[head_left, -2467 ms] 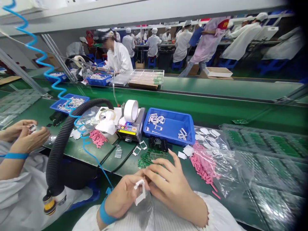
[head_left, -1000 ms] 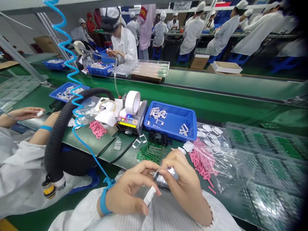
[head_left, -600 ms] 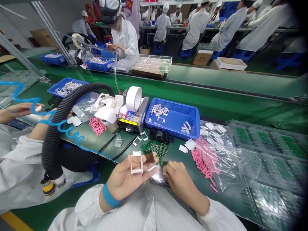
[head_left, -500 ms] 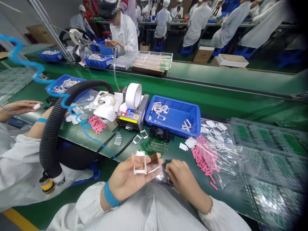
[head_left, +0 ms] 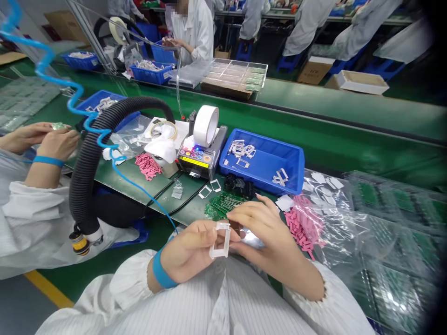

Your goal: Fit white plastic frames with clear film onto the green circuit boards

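Note:
My left hand (head_left: 192, 249) is closed on a small white plastic frame (head_left: 226, 242), its thumb across one side and the frame's opening facing me. Beside it, my right hand (head_left: 267, 232) has curved fingers, with its thumb close to the left fingertips. Between the two hands, a brownish glossy thin piece (head_left: 236, 227) shows in part; the right fingers cover the rest, so their grip on it is hard to make out. A shiny clear film (head_left: 253, 238) shows under the right palm. Just beyond the hands lie green circuit boards (head_left: 223, 204) and two loose white frames (head_left: 205, 191).
A blue bin (head_left: 261, 160) holds more white frames. Left of it stands a tape dispenser (head_left: 199, 156) with a white roll. Pink strips (head_left: 300, 228) and plastic trays (head_left: 384, 232) lie right. A black hose (head_left: 84, 181) and a co-worker's hands (head_left: 52, 144) are left.
My right hand has moved up and left to meet the left hand. The left thumb has closed over the frame, which is turned and shifted right. The view has tilted down.

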{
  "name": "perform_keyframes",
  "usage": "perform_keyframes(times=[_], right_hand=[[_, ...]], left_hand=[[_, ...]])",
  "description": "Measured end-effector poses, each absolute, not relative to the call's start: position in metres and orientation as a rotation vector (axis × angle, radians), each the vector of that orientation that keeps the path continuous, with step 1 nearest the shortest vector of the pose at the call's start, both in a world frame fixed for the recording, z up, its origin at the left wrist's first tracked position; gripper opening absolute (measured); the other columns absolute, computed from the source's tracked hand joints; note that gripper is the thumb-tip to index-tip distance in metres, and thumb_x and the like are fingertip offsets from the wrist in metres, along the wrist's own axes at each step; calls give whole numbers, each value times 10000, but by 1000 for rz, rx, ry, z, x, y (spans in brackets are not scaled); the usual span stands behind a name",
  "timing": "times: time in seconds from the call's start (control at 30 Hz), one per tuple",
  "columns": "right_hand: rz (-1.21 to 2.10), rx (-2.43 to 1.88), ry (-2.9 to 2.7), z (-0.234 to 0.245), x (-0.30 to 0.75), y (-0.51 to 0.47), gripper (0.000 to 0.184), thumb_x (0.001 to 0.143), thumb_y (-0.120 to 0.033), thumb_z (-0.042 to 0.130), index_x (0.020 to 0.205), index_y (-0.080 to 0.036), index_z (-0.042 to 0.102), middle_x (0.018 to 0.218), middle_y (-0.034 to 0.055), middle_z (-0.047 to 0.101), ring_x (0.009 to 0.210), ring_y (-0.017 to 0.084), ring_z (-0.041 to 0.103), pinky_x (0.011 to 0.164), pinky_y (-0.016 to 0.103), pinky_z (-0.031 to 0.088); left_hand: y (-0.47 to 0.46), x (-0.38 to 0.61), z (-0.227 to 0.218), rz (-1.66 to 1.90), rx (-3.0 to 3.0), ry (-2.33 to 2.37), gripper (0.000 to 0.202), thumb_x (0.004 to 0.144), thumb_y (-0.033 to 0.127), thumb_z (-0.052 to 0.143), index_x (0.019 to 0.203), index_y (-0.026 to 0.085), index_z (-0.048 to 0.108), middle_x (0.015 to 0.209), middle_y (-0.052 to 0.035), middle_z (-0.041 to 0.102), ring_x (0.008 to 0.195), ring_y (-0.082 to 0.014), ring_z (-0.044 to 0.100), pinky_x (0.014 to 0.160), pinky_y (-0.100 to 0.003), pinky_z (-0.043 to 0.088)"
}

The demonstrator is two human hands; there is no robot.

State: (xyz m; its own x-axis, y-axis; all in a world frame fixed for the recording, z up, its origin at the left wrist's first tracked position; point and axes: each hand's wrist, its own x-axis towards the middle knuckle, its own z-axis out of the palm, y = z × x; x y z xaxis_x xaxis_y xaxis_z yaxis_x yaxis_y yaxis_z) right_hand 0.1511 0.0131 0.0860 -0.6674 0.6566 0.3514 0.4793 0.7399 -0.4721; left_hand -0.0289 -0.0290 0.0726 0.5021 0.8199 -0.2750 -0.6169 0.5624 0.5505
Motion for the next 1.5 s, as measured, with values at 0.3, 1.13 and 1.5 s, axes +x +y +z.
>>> perform_keyframes(times=[0.3,1.13,1.5], right_hand=[[82,-939,-2359,94,168,23,167,789,-260,633,942,-220,580,883,28,661,898,229,582,1025,570,209],[-72,-968,-2410,74,149,-14,578,877,-557,413,1294,-159,455,1370,192,424,1277,411,300,994,669,182],[60,-1836,-2115,-19,241,41,237,869,-253,513,978,-115,672,953,188,602,882,326,536,738,477,413]], left_hand=[[-25,-41,69,935,399,507,368,730,420,674,926,112,718,1326,-163,537,1248,-311,441,1063,-412,272],[-22,-5,36,1139,452,589,419,623,478,746,953,224,706,934,-40,711,888,-191,624,802,-308,474],[-27,-16,4,1037,238,462,383,679,415,731,1018,247,674,963,-18,703,855,-169,624,848,-379,490]])
